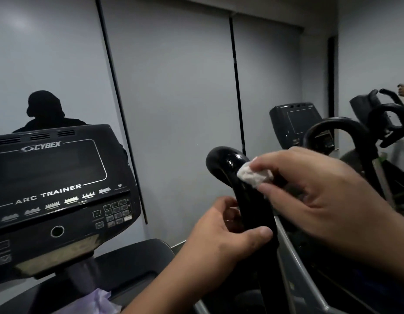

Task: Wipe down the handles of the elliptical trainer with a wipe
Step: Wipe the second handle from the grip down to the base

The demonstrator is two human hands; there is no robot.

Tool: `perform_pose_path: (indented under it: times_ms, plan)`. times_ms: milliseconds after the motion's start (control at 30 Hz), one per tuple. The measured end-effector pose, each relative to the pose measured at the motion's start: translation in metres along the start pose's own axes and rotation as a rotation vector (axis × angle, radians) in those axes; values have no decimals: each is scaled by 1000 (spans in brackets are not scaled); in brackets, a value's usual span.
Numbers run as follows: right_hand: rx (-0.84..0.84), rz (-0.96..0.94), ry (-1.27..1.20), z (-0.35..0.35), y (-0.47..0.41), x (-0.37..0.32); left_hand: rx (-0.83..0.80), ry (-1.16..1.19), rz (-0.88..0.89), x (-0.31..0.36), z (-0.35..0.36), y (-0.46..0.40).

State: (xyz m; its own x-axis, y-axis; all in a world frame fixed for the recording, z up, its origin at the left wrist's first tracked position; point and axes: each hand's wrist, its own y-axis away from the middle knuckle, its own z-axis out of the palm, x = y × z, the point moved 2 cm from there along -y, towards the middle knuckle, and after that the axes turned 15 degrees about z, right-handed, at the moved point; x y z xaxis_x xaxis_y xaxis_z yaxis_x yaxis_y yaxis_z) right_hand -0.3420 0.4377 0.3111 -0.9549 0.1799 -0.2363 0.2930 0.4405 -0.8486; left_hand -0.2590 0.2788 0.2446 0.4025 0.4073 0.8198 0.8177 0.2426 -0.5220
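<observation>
My right hand (318,191) pinches a small wadded white wipe (255,176) between thumb and forefinger, the other fingers curled loosely behind it. The wipe is pressed against the right side of the black handle (230,168), just below the handle's rounded, curved-over top, where the glossy surface catches a highlight.

Lower on the same handle, my left hand (221,236) grips the shaft: the thumb lies across the near face and the fingers wrap round the far side, clamped on it. The two hands sit close together, the right above the left, not touching each other. Below my left hand the handle continues down into a grey metal arm (294,264) that slants toward the bottom right.

To the left stands the trainer's console (60,189), black, tilted toward me, marked CYBEX at the top and ARC TRAINER across the middle, with a keypad (116,213) at its lower right and a dark display. Something pale purple (99,298) shows at the bottom edge beneath it; I cannot tell what it is.

Behind the console hang grey roller blinds (174,87) divided by dark vertical strips. To the right stands a second machine (296,121) with its own screen and looping black handles (337,130), and more dark equipment beyond it near the frame's right edge.
</observation>
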Motion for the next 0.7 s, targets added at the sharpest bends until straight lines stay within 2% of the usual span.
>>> perform_pose_path:
  times_ms: [100, 167, 300, 567, 700]
  plan:
    - [-84, -162, 116, 15, 0, 7, -69, 71, 68, -1, 9, -9]
    - [-94, -197, 155, 20, -5, 10, -105, 117, 84, 0, 11, -13]
    - [-86, -177, 142, 25, -12, 14, -158, 174, 110, -3, 16, -18]
    - [-8, -108, 147, 36, -10, 7, -76, 180, 236, -3, 32, -22]
    - [-5, -94, 150, 37, -2, 1, -25, 46, 300, -4, 37, -21]
